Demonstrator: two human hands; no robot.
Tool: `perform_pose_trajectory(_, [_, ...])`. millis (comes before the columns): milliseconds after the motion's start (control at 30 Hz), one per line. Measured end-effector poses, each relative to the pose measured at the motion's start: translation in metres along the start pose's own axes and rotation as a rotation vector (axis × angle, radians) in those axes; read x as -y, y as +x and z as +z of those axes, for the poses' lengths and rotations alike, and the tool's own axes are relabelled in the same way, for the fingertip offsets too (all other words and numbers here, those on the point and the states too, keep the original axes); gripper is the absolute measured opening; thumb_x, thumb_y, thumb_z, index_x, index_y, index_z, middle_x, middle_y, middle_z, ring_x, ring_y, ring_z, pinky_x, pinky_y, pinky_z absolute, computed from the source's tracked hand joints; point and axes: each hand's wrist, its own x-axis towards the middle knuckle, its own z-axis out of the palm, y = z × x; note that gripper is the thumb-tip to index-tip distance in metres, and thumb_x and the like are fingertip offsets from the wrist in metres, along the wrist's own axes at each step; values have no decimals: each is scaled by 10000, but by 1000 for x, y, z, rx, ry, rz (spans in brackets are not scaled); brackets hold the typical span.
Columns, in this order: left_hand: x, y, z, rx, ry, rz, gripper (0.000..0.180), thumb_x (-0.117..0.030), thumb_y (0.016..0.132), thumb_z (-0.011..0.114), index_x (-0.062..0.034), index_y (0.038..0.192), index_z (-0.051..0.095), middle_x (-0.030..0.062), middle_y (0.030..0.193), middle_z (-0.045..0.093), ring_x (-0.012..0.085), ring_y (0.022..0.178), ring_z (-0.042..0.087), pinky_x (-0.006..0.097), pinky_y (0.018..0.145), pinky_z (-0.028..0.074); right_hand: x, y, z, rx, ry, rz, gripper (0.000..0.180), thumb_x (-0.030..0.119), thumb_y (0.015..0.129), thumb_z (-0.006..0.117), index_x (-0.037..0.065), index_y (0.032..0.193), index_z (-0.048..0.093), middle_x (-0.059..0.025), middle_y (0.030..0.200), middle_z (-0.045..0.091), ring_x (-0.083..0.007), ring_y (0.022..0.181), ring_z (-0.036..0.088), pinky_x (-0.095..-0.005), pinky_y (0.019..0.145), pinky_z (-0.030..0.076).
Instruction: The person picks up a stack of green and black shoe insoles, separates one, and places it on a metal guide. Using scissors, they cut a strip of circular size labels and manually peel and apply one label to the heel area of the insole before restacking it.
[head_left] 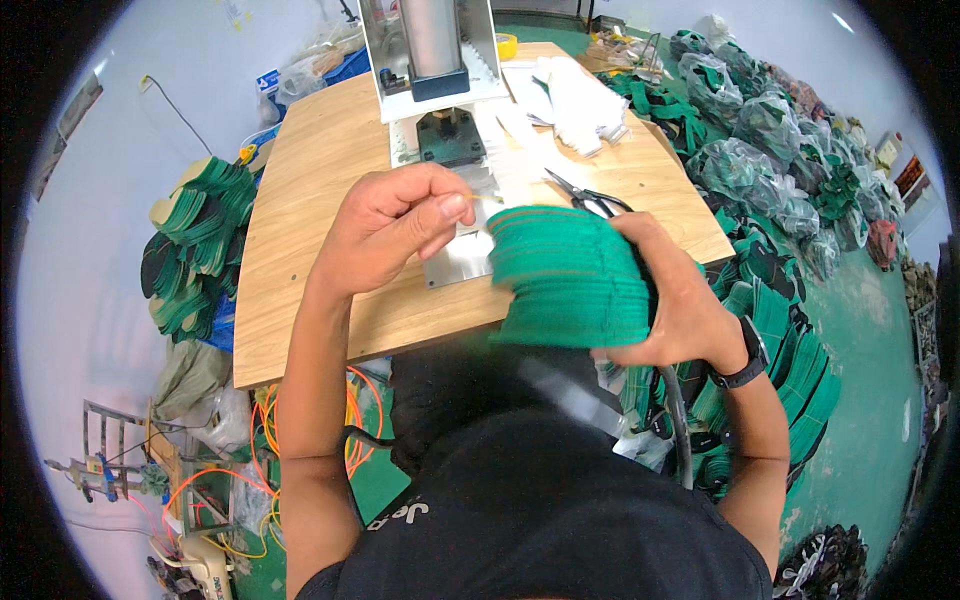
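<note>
My right hand [685, 300] is wrapped round a thick stack of green fabric pieces [575, 275], thumb on the far side and fingers underneath. The stack is held up over the near edge of the wooden table [320, 220], and its near side is blurred. To the left of it, my left hand [395, 225] is closed in a pinch on a thin yellowish strand [486, 197]. The strand's tip reaches toward the stack; I cannot tell whether they touch. Black-handled scissors [585, 195] lie just beyond the stack.
A press machine [435, 85] with a metal base plate [455, 265] stands at the table's far middle. White sheets [575, 100] and a yellow tape roll [507, 46] lie beyond. Green piles flank the table at left [195, 250] and right [780, 350]. Orange hoses [265, 420] hang below left.
</note>
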Motion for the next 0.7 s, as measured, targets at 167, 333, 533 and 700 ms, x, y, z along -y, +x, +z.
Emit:
perform_pose_trajectory(167, [-18, 3, 32, 6, -3, 219, 107, -66, 898, 589, 8, 892, 666, 29, 650, 583, 71, 566, 508, 231, 493, 376, -19, -16, -15, -298, -151, 130, 894, 263, 496, 856, -27, 1235, 445, -165, 1151, 529, -286, 1096, 528, -361, 967, 397])
perform_pose_trajectory(333, [-9, 29, 75, 113, 278, 528, 68, -50, 722, 705, -48, 787, 683, 46, 581, 545, 194, 518, 509, 314, 491, 376, -30, -20, -3, -389, -95, 391, 867, 298, 516, 867, -45, 1209, 475, -188, 1120, 570, -286, 1065, 553, -355, 949, 415])
perform_pose_trajectory(533, [17, 26, 105, 209, 540, 592, 109, -104, 708, 714, -94, 717, 605, 55, 641, 551, 259, 575, 540, 351, 523, 417, -31, -26, 25, -609, 195, 609, 786, 251, 559, 853, -54, 1194, 505, -149, 1061, 622, -226, 954, 603, -322, 877, 464])
perform_pose_trajectory(700, [76, 4, 136, 154, 496, 165, 199, -285, 793, 699, -105, 778, 616, 110, 595, 523, 294, 493, 503, 396, 483, 395, -21, -23, 27, -940, 639, 441, 603, 157, 714, 715, -27, 1238, 480, -121, 1079, 613, -193, 893, 626, -296, 799, 505])
